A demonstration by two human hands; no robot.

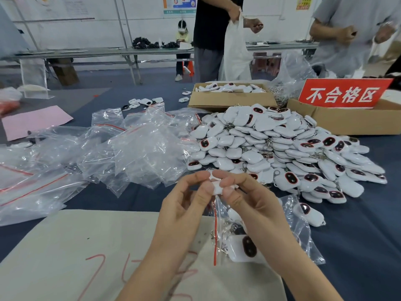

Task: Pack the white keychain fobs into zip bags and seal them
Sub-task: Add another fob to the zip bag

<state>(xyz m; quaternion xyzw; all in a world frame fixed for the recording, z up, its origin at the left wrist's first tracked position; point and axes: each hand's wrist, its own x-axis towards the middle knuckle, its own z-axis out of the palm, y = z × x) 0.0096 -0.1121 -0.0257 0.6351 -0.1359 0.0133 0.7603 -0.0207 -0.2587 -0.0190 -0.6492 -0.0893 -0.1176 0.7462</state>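
Loose heap of clear red-striped zip bags (138,148) lay at left, my left hand (184,205) and right hand (245,198) pinched one small white plastic keychain fob (217,187) together above a part-filled bag (249,240), big fob pile (282,148) at right.

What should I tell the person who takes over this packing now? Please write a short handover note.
Left hand and right hand: both pinch one white fob at chest height.
Zip bag below the hands lies on the table, holds fobs, red zip strip looks open.
Fob pile: to the right, large.
Empty zip bags: to the left.
Done: one bag partly filled.
Left: insert the held fob, seal, continue with the pile.
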